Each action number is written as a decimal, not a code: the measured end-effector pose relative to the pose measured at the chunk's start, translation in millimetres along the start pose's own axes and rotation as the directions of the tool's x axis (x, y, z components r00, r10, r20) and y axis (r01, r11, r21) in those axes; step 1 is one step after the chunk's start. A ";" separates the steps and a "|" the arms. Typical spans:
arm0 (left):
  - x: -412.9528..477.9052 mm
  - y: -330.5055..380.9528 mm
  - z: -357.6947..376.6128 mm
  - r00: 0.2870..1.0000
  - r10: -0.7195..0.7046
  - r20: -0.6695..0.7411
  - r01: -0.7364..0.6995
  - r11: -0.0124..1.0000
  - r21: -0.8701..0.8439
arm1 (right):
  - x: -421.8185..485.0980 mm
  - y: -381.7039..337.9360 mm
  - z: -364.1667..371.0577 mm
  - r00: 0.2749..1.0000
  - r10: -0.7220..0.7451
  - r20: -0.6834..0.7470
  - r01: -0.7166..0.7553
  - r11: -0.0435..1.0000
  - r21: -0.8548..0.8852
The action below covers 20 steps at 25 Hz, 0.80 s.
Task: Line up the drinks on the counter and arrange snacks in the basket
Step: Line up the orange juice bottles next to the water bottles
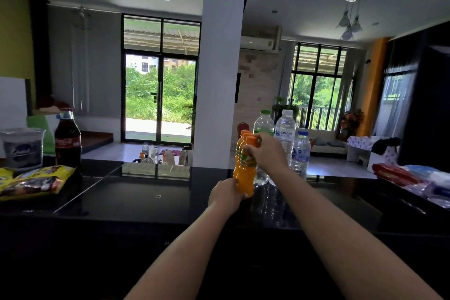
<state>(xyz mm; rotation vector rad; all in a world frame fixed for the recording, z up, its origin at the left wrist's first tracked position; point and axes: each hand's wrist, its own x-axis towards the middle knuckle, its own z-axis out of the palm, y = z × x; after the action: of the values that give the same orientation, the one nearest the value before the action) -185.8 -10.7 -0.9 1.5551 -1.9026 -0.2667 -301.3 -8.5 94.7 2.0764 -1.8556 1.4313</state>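
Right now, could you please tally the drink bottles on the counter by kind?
Orange juice bottles: 3, the nearest in the grip of the left hand and right hand
Water bottles: 3
Cola bottle: 1
Total: 7

The juice bottles (246,173) are orange, the counter (146,200) is glossy black, the cola bottle (67,139) is dark with red label, the snack bag (34,181) is yellow.

Three orange juice bottles (246,173), three water bottles (285,134), one cola bottle (67,139).
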 end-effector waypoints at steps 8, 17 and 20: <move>-6.9 2.1 -3.1 0.999 0.040 -0.008 -0.040 0.996 0.076 | -11.2 -6.6 3.2 0.999 0.045 -0.004 -0.045 0.999 -0.022; -49.6 -18.0 -34.7 0.988 0.057 -0.143 -0.025 0.975 0.219 | -46.0 -24.6 -13.2 0.992 -0.122 0.045 0.130 0.951 -0.280; -59.1 -37.4 -59.1 0.994 -0.059 -0.095 0.088 0.939 0.334 | -52.4 -36.8 -14.3 0.975 -0.196 0.103 0.220 0.904 -0.365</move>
<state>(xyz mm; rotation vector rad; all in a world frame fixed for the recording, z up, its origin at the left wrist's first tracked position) -116.0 48.5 2.9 1.8319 -1.8985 0.0998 -274.5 51.2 90.6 2.0658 -1.6977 0.8876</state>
